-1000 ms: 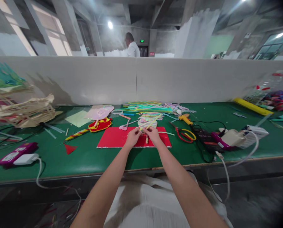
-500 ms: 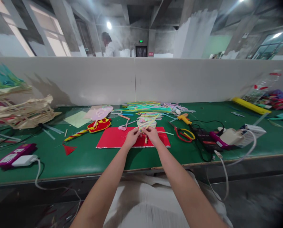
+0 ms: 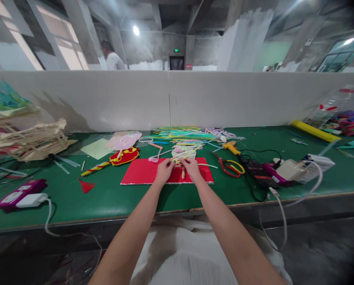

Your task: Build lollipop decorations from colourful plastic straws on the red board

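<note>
My left hand [image 3: 164, 171] and my right hand [image 3: 191, 168] meet over a red board [image 3: 139, 172], fingertips closed in a pinch. Between them is a pale yellow pipe cleaner, at the lower edge of a small round fan-shaped craft piece [image 3: 181, 152]. The short handle [image 3: 183, 172] of that piece points toward me below my fingers. My fingers partly cover the spot where they grip. A pale green pipe cleaner [image 3: 208, 165] sticks out to the right, and a bent pink one [image 3: 155, 152] lies just beyond the left hand.
Behind the board lies a heap of coloured pipe cleaners [image 3: 185, 133]. Red-and-yellow-handled scissors [image 3: 231, 168], an orange glue gun [image 3: 231, 147] and a black device [image 3: 255, 172] are on the right. To the left lie a red-and-yellow fan [image 3: 125, 156] and a wooden model [image 3: 31, 138].
My hands stay at the same spot, with fingertips shifted slightly around the pipe cleaner. Beyond the partition, a person has moved to the left.
</note>
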`<state>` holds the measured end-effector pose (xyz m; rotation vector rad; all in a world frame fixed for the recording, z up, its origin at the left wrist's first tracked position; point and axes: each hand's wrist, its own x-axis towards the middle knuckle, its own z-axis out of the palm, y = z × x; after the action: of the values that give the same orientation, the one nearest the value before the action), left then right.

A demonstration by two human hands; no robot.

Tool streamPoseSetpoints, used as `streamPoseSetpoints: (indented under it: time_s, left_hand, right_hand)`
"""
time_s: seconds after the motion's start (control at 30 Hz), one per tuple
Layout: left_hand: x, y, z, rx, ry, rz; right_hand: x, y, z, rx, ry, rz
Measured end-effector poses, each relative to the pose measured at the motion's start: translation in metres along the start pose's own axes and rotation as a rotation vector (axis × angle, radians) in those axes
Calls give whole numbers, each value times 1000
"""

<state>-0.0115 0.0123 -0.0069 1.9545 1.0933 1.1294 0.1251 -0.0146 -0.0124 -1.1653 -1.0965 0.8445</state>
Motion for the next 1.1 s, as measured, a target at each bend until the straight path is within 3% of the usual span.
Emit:
streamPoseSetpoints:
  time_s: [0.37, 0.53, 0.83, 1.1]
  left_hand:
    - [0, -6, 4, 93, -135, 67]
    - [0, -7, 5, 37, -188, 52]
    - [1, -8, 4, -6, -95, -33]
    - [0, 2, 4, -88, -126, 10]
  right_hand:
    - [1, 1, -1, -60, -9, -78]
    - [1, 1, 0, -74, -20, -83]
    - [-2, 3, 0, -31, -55, -6]
    - [-1, 1, -1, 21, -31, -10]
